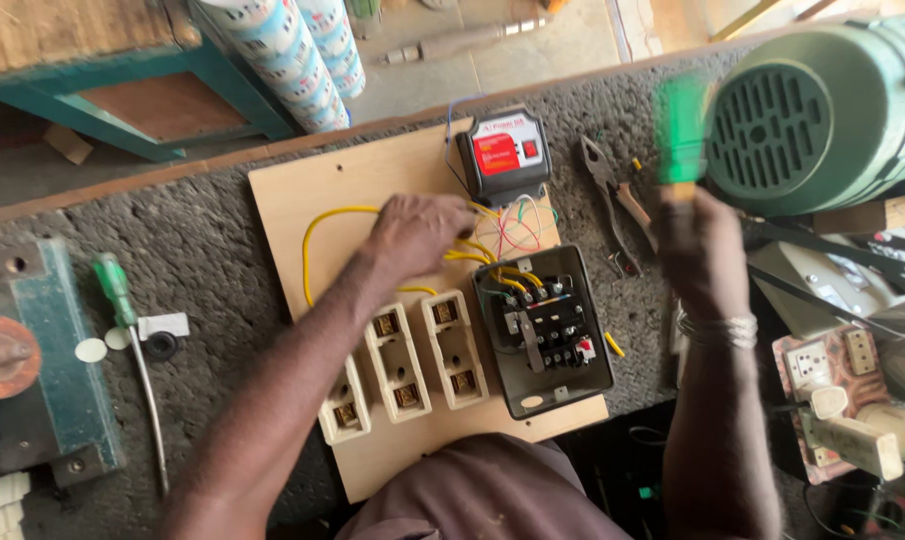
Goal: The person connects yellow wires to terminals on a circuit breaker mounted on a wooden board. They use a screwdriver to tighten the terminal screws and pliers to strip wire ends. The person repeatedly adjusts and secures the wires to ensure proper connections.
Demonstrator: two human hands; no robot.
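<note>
My left hand (417,232) rests on the wooden board (312,190), fingers closed over the yellow wires (322,216) that run to the open grey switch box (544,330). My right hand (700,240) is raised at the right, blurred, gripping a green-handled tool (680,128) upright in front of the green motor (822,105). A black and red meter unit (504,152) sits at the board's far edge. Three cream fuse holders (404,365) are lined up on the board near me.
Pliers (612,195) lie on the dark bench right of the board. A green-handled screwdriver (130,340) and small washers lie at the left beside a metal vise (22,360). A socket board and plugs (842,400) sit at the right.
</note>
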